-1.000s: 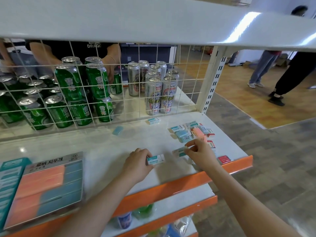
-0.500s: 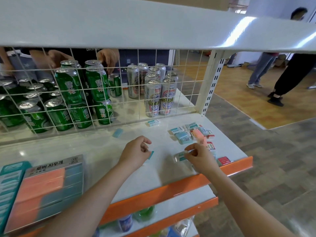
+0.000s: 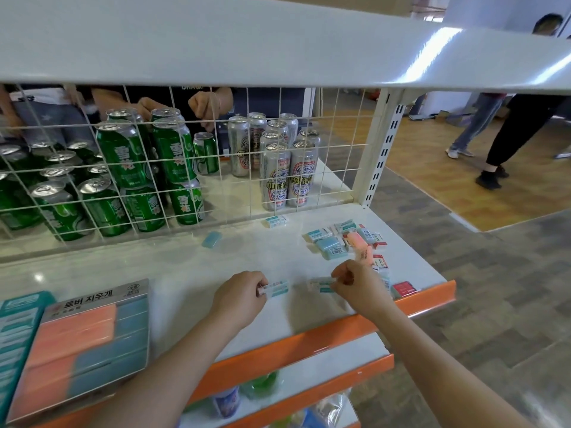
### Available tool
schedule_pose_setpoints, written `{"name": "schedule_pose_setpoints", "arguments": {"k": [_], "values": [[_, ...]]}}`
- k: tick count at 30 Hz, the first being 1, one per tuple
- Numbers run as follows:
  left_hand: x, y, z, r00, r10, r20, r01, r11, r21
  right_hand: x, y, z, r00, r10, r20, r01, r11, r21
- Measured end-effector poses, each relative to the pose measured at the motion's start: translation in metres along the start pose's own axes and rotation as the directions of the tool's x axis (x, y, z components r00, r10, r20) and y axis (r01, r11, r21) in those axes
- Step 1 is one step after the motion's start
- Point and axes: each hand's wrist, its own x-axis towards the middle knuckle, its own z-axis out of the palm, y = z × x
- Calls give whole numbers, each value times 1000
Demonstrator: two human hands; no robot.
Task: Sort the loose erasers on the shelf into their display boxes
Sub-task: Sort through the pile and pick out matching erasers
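Observation:
My left hand [image 3: 241, 296] pinches a white-and-teal sleeved eraser [image 3: 278, 287] just above the white shelf [image 3: 173, 273]. Beside it, my right hand [image 3: 358, 287] pinches a second sleeved eraser [image 3: 319, 285]. A pile of loose erasers [image 3: 346, 239] in teal, blue, pink and red lies at the shelf's right end. One blue eraser [image 3: 212, 239] and one sleeved eraser [image 3: 275, 221] lie apart near the wire grid. A display box of pink and blue erasers [image 3: 83, 344] sits at the left, with a teal display box [image 3: 15, 329] beside it.
A wire grid [image 3: 216, 168] backs the shelf, with green cans [image 3: 123, 168] and silver cans [image 3: 278, 162] behind it. A person's hands [image 3: 204, 103] reach behind the cans. An upper shelf [image 3: 278, 47] hangs overhead. People stand on the floor at the right [image 3: 494, 140].
My left hand dipped back toward the shelf front and now shows a sleeved eraser in its fingertips. My right hand stays near the pile, holding its eraser.

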Motion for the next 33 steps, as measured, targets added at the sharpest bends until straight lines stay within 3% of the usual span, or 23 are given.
{"name": "schedule_pose_setpoints", "arguments": {"k": [3, 7, 10, 13, 20, 33], "values": [[-5, -4, -3, 996, -30, -86, 23, 996, -83, 0, -3, 2, 1000, 1, 0, -1, 1000, 31], [-7, -4, -10, 982, -129, -137, 76, 939, -336, 0, -10, 0, 1000, 2, -22, 2, 983, 184], [-9, -3, -20, 979, -190, -81, 95, 763, -639, -2, -18, -4, 999, 9, -31, 2, 942, 335], [-19, -1, -31, 981, -190, -23, 97, 600, -794, -6, -25, -7, 1000, -7, -25, 17, 896, 443], [-38, -7, -33, 979, -203, -12, 111, 583, -805, -18, -26, 0, 999, -30, 31, 11, 878, 479], [-65, -18, -33, 961, -257, -102, 102, 672, -733, -28, -41, 14, 989, -108, 105, 44, 874, 484]]}}
